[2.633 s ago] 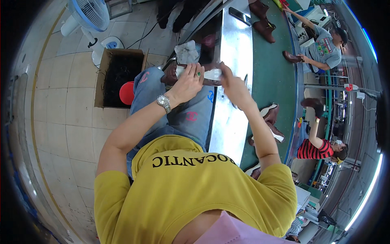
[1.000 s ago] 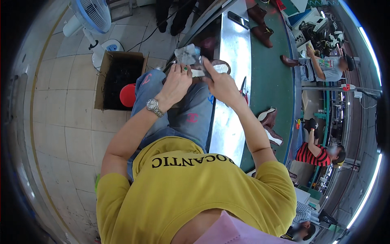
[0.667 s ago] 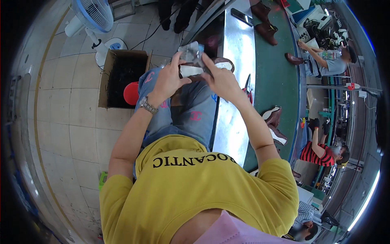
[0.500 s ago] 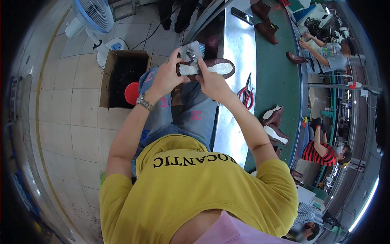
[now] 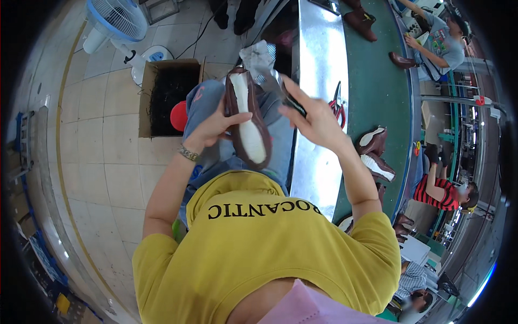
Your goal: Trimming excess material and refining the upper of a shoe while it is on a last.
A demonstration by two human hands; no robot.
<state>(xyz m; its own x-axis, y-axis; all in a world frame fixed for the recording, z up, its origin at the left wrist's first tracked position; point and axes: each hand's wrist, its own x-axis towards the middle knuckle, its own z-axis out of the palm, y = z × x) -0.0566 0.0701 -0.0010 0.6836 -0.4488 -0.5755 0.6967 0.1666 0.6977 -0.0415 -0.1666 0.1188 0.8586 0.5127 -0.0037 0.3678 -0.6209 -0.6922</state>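
Note:
A dark brown shoe (image 5: pixel 263 127), its white underside facing up, is tilted over my lap with one end toward me. My left hand (image 5: pixel 218 125) is closed around its left side, with the thumb across the white underside. My right hand (image 5: pixel 315 119) grips a tool with a dark handle (image 5: pixel 294 103), just right of the shoe and apart from it. The tool's metal end is smeared by motion, so its kind cannot be made out. Beyond the shoe lies a crumpled pale grey cloth (image 5: pixel 256 56).
Red-handled scissors (image 5: pixel 340 112) lie at the metal table edge (image 5: pixel 318 70). Several brown shoes (image 5: pixel 372 141) stand on the green belt (image 5: pixel 359 97). On the left are a cardboard box (image 5: pixel 144 116), a red round object (image 5: pixel 178 116) and a fan (image 5: pixel 121 21). Co-workers sit across the belt.
The shoe has turned from lying crosswise to pointing toward me. My right hand has left it, moved right and now shows the dark-handled tool. My left hand has shifted slightly nearer.

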